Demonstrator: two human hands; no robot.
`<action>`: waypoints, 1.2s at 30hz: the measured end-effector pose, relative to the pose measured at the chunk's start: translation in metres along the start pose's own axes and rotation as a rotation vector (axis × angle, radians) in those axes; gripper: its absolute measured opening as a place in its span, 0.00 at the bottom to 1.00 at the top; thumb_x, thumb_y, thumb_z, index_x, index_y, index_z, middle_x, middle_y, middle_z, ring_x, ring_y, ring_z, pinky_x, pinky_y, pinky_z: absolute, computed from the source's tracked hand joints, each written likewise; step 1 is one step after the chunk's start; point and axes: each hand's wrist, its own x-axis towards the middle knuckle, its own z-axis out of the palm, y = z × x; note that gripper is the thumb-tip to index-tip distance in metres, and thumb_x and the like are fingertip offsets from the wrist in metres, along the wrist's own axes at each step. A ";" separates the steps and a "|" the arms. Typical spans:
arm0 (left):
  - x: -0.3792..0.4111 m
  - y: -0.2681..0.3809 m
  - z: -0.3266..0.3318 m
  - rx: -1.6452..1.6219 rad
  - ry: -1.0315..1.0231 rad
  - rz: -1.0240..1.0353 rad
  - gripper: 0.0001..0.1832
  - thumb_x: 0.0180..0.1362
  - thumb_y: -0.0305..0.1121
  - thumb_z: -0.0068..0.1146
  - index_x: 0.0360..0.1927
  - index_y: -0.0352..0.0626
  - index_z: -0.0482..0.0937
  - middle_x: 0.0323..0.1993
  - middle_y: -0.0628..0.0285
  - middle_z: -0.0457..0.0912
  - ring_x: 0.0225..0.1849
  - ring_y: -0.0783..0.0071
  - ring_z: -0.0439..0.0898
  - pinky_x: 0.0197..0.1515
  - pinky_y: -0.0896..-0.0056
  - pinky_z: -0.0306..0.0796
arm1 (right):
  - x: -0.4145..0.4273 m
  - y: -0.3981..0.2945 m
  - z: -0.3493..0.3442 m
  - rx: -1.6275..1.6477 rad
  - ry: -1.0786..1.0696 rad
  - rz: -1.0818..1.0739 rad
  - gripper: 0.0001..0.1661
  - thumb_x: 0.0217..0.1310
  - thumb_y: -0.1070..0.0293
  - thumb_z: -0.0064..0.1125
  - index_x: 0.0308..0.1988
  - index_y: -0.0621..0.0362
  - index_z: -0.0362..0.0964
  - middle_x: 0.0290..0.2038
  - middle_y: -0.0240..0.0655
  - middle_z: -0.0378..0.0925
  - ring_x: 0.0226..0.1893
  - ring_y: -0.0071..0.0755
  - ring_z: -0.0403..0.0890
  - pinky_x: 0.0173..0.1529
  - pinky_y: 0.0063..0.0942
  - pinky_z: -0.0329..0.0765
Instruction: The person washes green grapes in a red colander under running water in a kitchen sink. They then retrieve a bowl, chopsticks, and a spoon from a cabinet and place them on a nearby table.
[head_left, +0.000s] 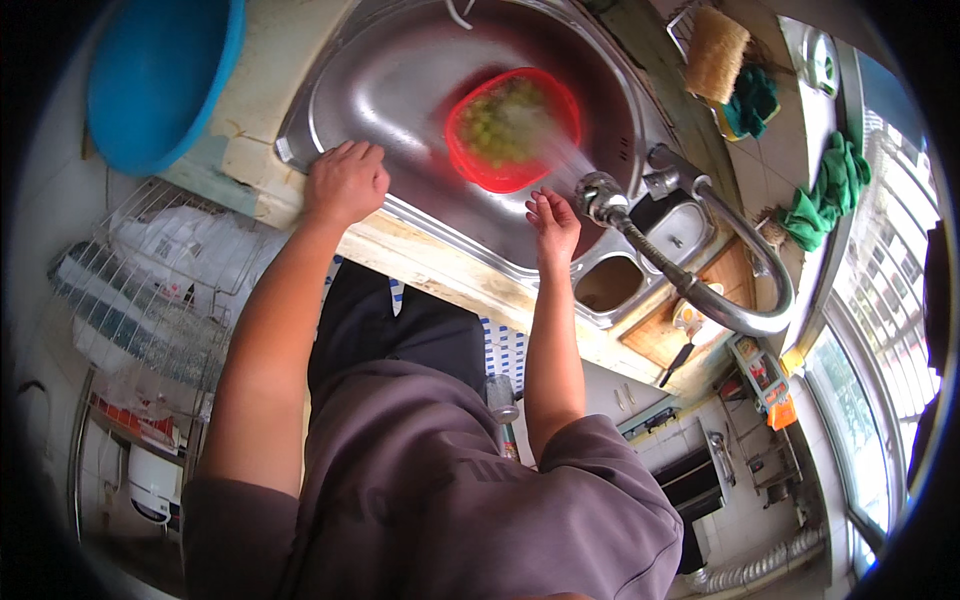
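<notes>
A red plastic basin (459, 160) sits in the stainless steel sink (375, 71), holding small green round fruits, likely grapes (491, 127). Water sprays onto them from the chrome faucet head (600, 196). My left hand (346, 184) rests at the sink's front left rim, loosely fisted; the undersides of its fingers are hidden. Just below the basin, my right hand (553, 225) hovers over the sink's near side, beside the faucet head. Its fingers are bent and a little apart, with nothing visible in them.
A large blue basin (161, 82) stands on the counter at left. The curved faucet pipe (780, 289) arches over small side compartments (609, 283). A wooden board (656, 330) with a black-handled knife (677, 365) lies right. Green gloves (829, 191) hang by the window.
</notes>
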 end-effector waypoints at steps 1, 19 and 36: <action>0.000 0.000 0.001 0.001 -0.005 0.000 0.03 0.52 0.30 0.56 0.27 0.45 0.74 0.28 0.59 0.77 0.36 0.55 0.80 0.36 0.50 0.77 | -0.003 -0.007 0.000 0.011 0.034 -0.034 0.17 0.72 0.70 0.61 0.55 0.67 0.75 0.45 0.39 0.84 0.41 0.31 0.86 0.44 0.25 0.82; 0.000 0.002 0.002 0.024 -0.026 -0.017 0.04 0.53 0.33 0.55 0.28 0.45 0.77 0.28 0.59 0.78 0.36 0.55 0.80 0.39 0.52 0.77 | -0.028 -0.102 -0.005 -0.163 0.367 -0.884 0.35 0.64 0.79 0.60 0.68 0.61 0.60 0.42 0.40 0.80 0.44 0.31 0.81 0.53 0.29 0.77; -0.001 -0.002 0.004 0.001 -0.004 -0.005 0.03 0.52 0.31 0.56 0.27 0.44 0.74 0.28 0.59 0.76 0.35 0.56 0.79 0.36 0.53 0.76 | -0.031 -0.101 0.004 -0.436 0.246 -0.797 0.56 0.59 0.75 0.62 0.79 0.52 0.38 0.34 0.32 0.79 0.37 0.27 0.78 0.51 0.25 0.72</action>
